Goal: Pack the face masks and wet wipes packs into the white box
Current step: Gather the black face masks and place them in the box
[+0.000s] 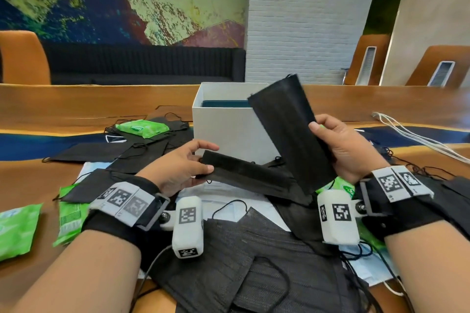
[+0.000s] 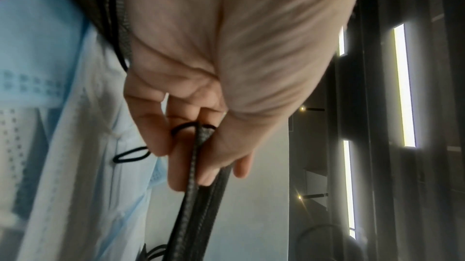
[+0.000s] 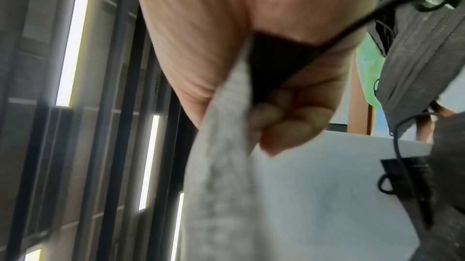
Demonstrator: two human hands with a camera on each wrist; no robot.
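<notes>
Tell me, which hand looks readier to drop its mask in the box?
Probably the right hand: its mask is raised, tip already over the box rim. The left hand holds its mask low, in front.

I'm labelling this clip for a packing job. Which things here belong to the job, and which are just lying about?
Part of the job:
- white box
- black mask in the right hand
- black mask in the left hand
- loose black masks
- light blue masks
- green wipes packs

Lying about:
- white cables
- orange chairs
- dark sofa
</notes>
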